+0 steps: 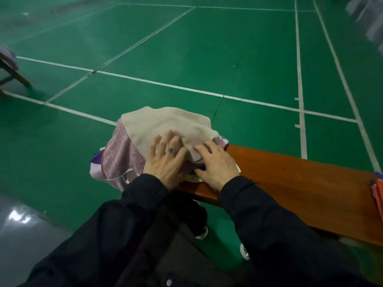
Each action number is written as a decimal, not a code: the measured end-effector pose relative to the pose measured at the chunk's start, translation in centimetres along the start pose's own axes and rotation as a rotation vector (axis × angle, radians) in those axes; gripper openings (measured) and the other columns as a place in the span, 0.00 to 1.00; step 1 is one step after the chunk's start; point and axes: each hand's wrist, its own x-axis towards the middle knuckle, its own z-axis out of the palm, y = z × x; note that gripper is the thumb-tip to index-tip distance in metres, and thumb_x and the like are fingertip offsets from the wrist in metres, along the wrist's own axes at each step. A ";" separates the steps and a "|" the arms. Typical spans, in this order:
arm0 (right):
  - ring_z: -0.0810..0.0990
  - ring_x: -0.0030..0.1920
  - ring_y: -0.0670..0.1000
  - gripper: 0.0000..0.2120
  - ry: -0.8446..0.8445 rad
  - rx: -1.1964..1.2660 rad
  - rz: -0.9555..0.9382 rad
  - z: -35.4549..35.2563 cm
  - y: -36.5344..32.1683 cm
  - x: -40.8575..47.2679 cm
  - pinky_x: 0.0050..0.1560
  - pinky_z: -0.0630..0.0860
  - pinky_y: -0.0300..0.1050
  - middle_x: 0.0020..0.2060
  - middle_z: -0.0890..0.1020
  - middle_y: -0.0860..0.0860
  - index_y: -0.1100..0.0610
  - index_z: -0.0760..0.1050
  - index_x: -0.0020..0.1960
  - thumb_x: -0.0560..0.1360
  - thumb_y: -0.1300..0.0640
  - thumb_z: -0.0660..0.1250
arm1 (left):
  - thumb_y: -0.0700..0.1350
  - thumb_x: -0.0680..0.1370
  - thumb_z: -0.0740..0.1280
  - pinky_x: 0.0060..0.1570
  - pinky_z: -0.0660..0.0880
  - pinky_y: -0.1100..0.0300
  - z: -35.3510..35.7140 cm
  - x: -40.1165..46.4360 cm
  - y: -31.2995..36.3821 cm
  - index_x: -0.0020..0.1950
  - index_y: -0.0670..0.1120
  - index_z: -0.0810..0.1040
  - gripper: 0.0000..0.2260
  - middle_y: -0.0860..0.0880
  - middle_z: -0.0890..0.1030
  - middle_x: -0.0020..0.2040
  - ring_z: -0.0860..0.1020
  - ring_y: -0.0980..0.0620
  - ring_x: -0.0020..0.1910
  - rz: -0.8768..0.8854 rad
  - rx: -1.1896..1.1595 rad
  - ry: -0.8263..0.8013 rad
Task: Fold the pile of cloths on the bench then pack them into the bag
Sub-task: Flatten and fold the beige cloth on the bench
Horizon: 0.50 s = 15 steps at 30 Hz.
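Both arms reach forward and down from the bottom of the view, in dark sleeves (275,220), toward the pile of cloths (157,139) at the left end of the wooden surface (290,183).

The left hand (165,160) lies palm down on the near side of the pile, wrist at the edge of the surface, its fingers (163,139) straight and slightly spread, resting on the beige cloth (165,123) that tops the heap. A small dark mark shows on one finger.

The right hand (217,164) lies just beside it, also palm down, fingers extended and a little apart, the tips on the near right edge of the beige cloth where it folds over. Whether the thumb tucks under a layer cannot be told.

Below the beige cloth, a pink patterned cloth (120,154) hangs over the left end of the surface, with purple and pale lilac fabric (95,164) showing beneath it. The pile bulges rather than lying flat.

An orange item (378,195) sits at the far right edge of the surface, well apart from the pile. The green court floor (207,59) with white lines spreads beyond.
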 end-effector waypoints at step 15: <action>0.80 0.54 0.54 0.16 0.631 0.429 -0.043 -3.8 -1.9 -2.0 0.55 0.77 0.55 0.54 0.81 0.50 0.54 0.78 0.61 0.73 0.58 0.67 | 0.41 0.78 0.71 0.33 0.75 0.48 -8.9 1.8 3.6 0.55 0.45 0.76 0.08 0.41 0.80 0.44 0.77 0.42 0.38 0.253 -0.481 0.760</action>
